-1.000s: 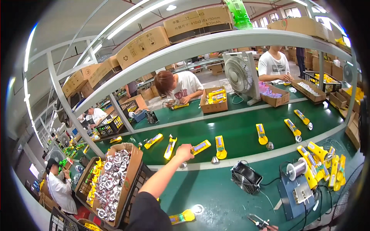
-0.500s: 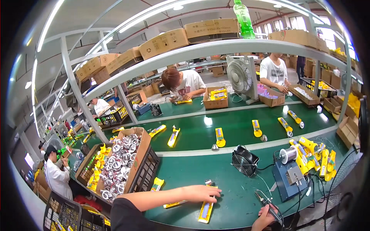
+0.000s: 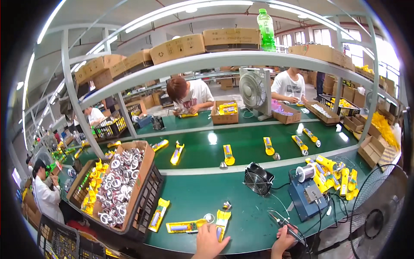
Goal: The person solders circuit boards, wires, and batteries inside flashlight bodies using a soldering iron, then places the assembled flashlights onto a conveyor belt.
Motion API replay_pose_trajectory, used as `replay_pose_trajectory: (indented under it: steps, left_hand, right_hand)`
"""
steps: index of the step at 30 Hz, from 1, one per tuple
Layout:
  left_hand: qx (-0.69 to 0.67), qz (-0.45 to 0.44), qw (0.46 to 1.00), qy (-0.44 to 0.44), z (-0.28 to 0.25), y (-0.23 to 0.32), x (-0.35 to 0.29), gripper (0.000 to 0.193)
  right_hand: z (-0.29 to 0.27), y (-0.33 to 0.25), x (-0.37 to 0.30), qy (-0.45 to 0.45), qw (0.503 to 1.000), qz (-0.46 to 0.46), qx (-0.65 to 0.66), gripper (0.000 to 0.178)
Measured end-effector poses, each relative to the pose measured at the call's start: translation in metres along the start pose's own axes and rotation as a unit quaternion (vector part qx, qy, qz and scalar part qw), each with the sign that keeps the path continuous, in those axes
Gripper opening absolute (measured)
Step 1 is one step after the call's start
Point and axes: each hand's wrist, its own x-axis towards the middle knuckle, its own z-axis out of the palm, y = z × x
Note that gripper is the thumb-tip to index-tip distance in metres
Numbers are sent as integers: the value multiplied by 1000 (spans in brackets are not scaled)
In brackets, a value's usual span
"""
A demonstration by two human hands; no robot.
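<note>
My right hand is closed round a soldering iron, its tip pointing up and left over the green bench. My left hand is at the near edge of the bench, with thumb and fingers closed about the lower end of a yellow flashlight housing. A small silver reflector part lies at that housing's top end. Just left of it, a second yellow housing with a purple-grey cell lies sideways, beside a round silver-rimmed piece. Farther left rests a third housing.
A carton of silver reflectors stands at left. Right are a small black fan, a blue soldering station with a solder spool, and a pile of yellow housings. Beyond, a green conveyor carries housings; people work across it.
My left hand has drawn back toward me, from across the housing's upper part to its lower end. The view has shifted, moving the scene left. My right hand still holds the soldering iron.
</note>
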Motion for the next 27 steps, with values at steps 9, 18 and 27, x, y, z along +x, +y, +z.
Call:
replay_pose_trajectory:
  steps: [9,18,27]
  left_hand:
    - [17,38,999,36,-22,-102,15,50]
    - [-14,-104,994,-31,-25,-146,25,40]
    - [-151,-93,983,55,-8,-48,-14,51]
  right_hand:
    - [1,1,-2,-34,999,-2,-17,17]
    - [5,-1,-6,-4,1000,-4,-12,13]
    - [7,1,-8,-26,1000,-7,5,14]
